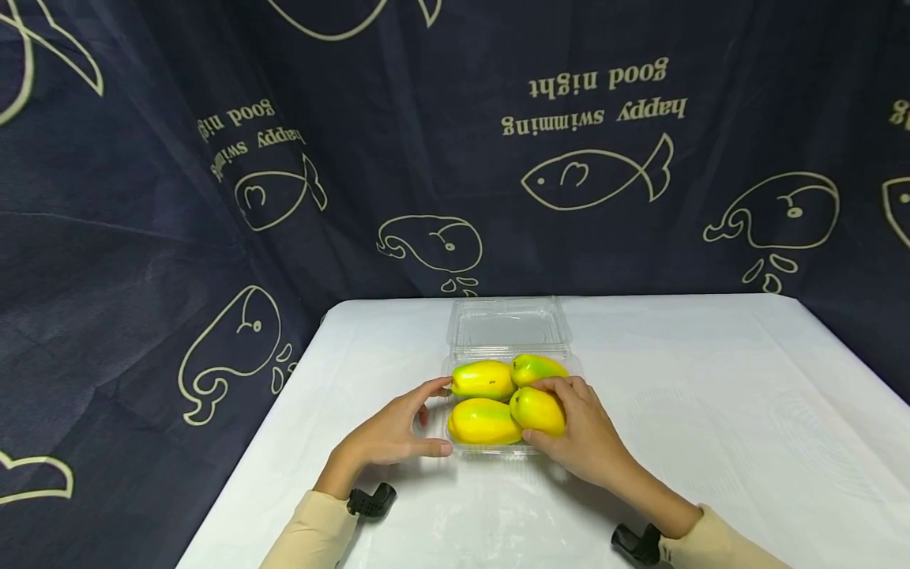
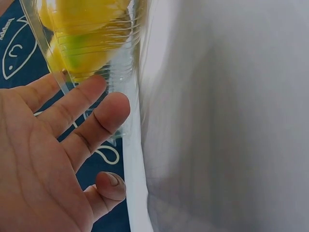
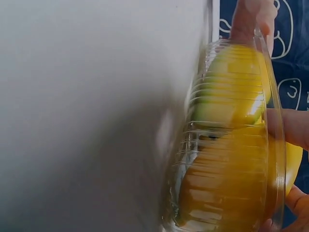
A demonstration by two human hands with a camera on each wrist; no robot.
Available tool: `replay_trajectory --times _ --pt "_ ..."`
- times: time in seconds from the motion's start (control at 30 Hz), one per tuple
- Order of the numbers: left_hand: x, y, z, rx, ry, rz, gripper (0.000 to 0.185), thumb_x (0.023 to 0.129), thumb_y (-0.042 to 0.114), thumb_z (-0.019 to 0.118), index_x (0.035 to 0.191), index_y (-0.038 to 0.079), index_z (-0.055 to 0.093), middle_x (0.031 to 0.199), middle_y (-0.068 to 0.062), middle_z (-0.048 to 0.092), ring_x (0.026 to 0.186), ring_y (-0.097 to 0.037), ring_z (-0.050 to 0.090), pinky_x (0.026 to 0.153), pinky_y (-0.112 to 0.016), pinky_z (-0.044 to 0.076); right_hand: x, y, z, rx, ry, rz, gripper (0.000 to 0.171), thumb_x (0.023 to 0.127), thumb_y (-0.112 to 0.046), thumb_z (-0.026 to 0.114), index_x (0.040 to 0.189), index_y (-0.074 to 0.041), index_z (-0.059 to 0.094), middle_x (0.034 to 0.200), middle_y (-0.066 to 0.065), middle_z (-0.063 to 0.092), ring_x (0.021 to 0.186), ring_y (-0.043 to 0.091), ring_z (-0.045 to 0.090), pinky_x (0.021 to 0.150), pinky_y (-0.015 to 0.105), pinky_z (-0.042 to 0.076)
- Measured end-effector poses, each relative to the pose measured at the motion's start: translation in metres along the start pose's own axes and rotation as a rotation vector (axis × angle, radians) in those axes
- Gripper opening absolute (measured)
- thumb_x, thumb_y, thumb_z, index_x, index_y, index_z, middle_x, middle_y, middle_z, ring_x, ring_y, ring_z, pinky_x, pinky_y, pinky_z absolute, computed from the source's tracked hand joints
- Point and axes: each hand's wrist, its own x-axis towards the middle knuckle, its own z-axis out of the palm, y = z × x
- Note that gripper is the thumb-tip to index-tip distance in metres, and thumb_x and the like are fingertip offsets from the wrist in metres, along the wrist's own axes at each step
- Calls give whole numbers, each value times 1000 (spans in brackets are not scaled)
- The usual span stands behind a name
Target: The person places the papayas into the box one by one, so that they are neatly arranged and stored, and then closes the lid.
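Several yellow mangoes with green tinges sit in the base of a clear plastic clamshell box (image 1: 465,449). My right hand (image 1: 586,433) grips the front-right mango (image 1: 538,411), thumb at its near side and fingers over its far side. At the box's left side is my left hand (image 1: 391,427), its fingers spread and thumb apart; in the left wrist view its fingertips (image 2: 96,87) come right at the clear wall. Beside the held fruit lie the front-left mango (image 1: 483,422), the back-left mango (image 1: 482,379) and the back-right mango (image 1: 538,368), partly covered by the right hand.
The box's lid (image 1: 509,325) lies folded back, away from me, on the white-covered table (image 1: 711,442). Behind and to the left hangs a dark blue cloth (image 1: 604,253) with fish and whale drawings. A black wrist device (image 1: 373,501) is on the left forearm.
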Motion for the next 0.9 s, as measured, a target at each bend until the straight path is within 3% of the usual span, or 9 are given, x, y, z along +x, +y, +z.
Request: replay_trajectory --times 0.5,0.9 --pt "0 1 0 7 -1 0 97 80 51 81 156 43 22 149 11 49 98 -18 56 83 -33 45 5 -4 -3 -68 -15 15 64 71 -34 89 125 -15 60 115 9 56 100 21 53 78 35 42" --pt "1 -1 0 11 4 -1 97 80 51 81 157 44 21 148 11 49 98 -17 55 80 -33 45 4 -3 -8 -6 -46 14 69 76 -42 87 132 -14 58 121 10 53 105 22 54 87 43 47"
